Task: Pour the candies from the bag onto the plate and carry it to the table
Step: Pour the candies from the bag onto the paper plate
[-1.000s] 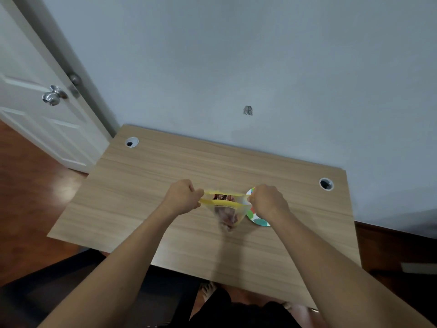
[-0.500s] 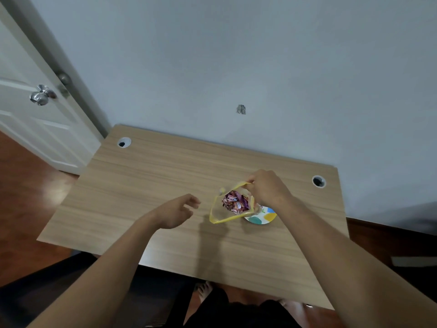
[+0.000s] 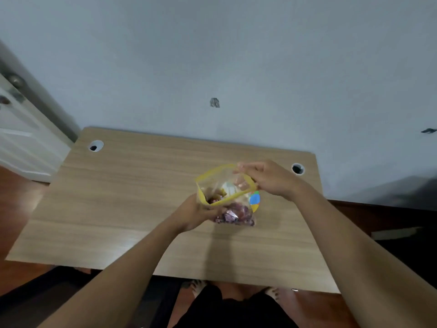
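A clear zip bag (image 3: 225,185) with a yellow rim hangs open above the wooden desk (image 3: 132,200). Purple-wrapped candies (image 3: 233,215) fill its bottom. My right hand (image 3: 267,179) pinches the far right edge of the rim. My left hand (image 3: 197,213) cups the bag's lower left side from beneath. A small white plate with coloured dots (image 3: 255,201) lies on the desk under the bag, mostly hidden behind it.
The desk stands against a pale wall and has cable holes at its far left (image 3: 95,146) and far right (image 3: 297,168). A white door (image 3: 21,138) is at the left. My feet and dark shorts show below the desk's near edge.
My left hand let go of the rim, then came back under the bag's lower side. The bag mouth has spread wide open and the bag has tilted over the plate.
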Demonstrator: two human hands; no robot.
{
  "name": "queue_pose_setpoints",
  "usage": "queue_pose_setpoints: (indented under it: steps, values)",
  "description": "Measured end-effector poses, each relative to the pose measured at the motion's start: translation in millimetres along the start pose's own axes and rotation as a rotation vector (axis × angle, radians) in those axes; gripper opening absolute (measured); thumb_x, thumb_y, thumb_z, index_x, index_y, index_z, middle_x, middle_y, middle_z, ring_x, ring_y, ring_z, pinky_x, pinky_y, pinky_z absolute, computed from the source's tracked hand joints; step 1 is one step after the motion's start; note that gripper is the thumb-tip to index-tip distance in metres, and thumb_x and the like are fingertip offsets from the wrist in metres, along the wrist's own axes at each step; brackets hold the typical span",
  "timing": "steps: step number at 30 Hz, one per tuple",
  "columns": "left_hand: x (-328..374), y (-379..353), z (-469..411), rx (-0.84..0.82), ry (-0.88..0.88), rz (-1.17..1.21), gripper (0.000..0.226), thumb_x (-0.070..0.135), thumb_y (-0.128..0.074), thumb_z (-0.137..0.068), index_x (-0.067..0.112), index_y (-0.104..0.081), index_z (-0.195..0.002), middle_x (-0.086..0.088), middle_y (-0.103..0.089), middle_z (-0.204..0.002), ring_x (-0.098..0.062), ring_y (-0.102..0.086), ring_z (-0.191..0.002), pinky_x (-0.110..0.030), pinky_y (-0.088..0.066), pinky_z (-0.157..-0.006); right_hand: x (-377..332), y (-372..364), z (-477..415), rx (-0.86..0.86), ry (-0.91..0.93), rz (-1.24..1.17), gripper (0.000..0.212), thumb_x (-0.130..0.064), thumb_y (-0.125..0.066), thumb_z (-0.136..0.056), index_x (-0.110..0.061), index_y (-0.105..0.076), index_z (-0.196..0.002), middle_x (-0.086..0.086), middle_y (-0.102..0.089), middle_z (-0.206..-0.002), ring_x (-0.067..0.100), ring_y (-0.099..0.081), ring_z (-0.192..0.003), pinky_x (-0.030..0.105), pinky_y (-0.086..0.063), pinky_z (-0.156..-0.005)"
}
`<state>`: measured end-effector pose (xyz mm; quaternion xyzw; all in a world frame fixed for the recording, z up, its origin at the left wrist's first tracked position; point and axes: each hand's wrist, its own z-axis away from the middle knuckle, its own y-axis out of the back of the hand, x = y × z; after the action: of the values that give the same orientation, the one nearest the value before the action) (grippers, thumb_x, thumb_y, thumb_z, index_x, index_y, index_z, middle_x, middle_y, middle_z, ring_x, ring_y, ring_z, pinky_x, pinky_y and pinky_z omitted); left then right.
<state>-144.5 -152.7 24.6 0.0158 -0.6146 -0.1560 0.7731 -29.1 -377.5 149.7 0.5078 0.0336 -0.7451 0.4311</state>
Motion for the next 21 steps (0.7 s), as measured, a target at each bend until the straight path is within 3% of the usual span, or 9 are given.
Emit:
queue_pose_setpoints:
  steps: [4,7,9,10,12,13,15,18,21]
  values:
    - [5,-11,-7,0.044,-0.002,0.091,0.040,0.030,-0.086,-0.092,0.023,-0.078,-0.131,0.012,-0.081,-0.127,-0.004,-0.075,-0.120,-0.022,-0.058,-0.101,46,-2,-2,0.155,-0.153,-0.467,0.079,-0.081,-0.030,-0.100,-0.027,-0.082,-0.124,0.003,-0.083,-0.119,0.030,-0.073,-0.123,0.054,-0.054,-0.114]
    - [4,-21,-17,0.044,0.051,0.111,0.035,0.025,-0.082,-0.096,0.008,-0.077,-0.127,0.009,-0.084,-0.120,-0.003,-0.078,-0.110,-0.023,-0.062,-0.091,83,-19,-5,0.192,-0.258,-0.610,0.088,-0.088,-0.025,-0.095,-0.022,-0.077,-0.124,0.006,-0.080,-0.128,0.026,-0.072,-0.120,0.047,-0.053,-0.111]
    - [1,-29,-25,0.076,0.117,0.134,0.033,0.020,-0.080,-0.097,0.006,-0.075,-0.126,-0.008,-0.084,-0.117,-0.016,-0.080,-0.105,-0.040,-0.067,-0.090,102,-33,-5,0.122,-0.260,-0.632,0.092,-0.094,-0.022,-0.087,-0.030,-0.077,-0.123,-0.004,-0.080,-0.129,0.017,-0.072,-0.117,0.038,-0.054,-0.105]
    - [1,-33,-28,0.090,0.141,0.150,0.030,0.017,-0.079,-0.098,0.008,-0.075,-0.126,-0.009,-0.084,-0.116,-0.017,-0.080,-0.103,-0.040,-0.067,-0.088,110,-39,-6,0.097,-0.255,-0.628,0.095,-0.097,-0.022,-0.084,-0.033,-0.076,-0.130,-0.005,-0.079,-0.133,0.017,-0.072,-0.122,0.041,-0.055,-0.107]
    - [-1,-41,-34,0.086,0.166,0.176,0.026,0.016,-0.078,-0.099,0.019,-0.075,-0.124,0.006,-0.085,-0.111,-0.008,-0.080,-0.100,-0.023,-0.064,-0.079,125,-51,-10,0.101,-0.259,-0.617,0.098,-0.100,-0.026,-0.082,-0.037,-0.069,-0.143,0.000,-0.074,-0.143,0.021,-0.070,-0.132,0.048,-0.053,-0.115]
    - [-2,-45,-37,0.070,0.183,0.184,0.025,0.018,-0.077,-0.099,0.022,-0.074,-0.124,0.010,-0.085,-0.110,-0.005,-0.080,-0.101,-0.018,-0.062,-0.079,132,-55,-12,0.121,-0.261,-0.579,0.097,-0.100,-0.028,-0.083,-0.038,-0.067,-0.146,0.000,-0.072,-0.146,0.021,-0.067,-0.137,0.049,-0.049,-0.120]
    - [-3,-52,-44,0.051,0.241,0.216,0.030,0.026,-0.078,-0.100,0.022,-0.073,-0.129,0.005,-0.084,-0.116,-0.013,-0.081,-0.107,-0.025,-0.064,-0.079,146,-59,-14,0.159,-0.238,-0.471,0.075,-0.093,-0.036,-0.089,-0.046,-0.070,-0.138,-0.007,-0.074,-0.142,0.013,-0.066,-0.135,0.044,-0.046,-0.122]
    - [-13,-65,-54,0.031,0.299,0.211,0.038,0.031,-0.075,-0.101,0.020,-0.070,-0.137,-0.003,-0.082,-0.124,-0.024,-0.081,-0.113,-0.029,-0.065,-0.078,168,-66,-18,0.206,-0.230,-0.303,0.041,-0.071,-0.056,-0.099,-0.036,-0.074,-0.108,-0.018,-0.081,-0.106,0.000,-0.073,-0.101,0.030,-0.055,-0.095]
    - [-27,-79,-62,0.026,0.376,0.191,0.033,0.033,-0.073,-0.103,0.018,-0.073,-0.132,-0.006,-0.084,-0.119,-0.018,-0.082,-0.104,-0.021,-0.061,-0.070,188,-74,-25,0.206,-0.253,-0.295,0.020,-0.038,-0.063,-0.107,-0.025,-0.071,-0.120,-0.012,-0.081,-0.103,0.011,-0.076,-0.103,0.032,-0.057,-0.096]
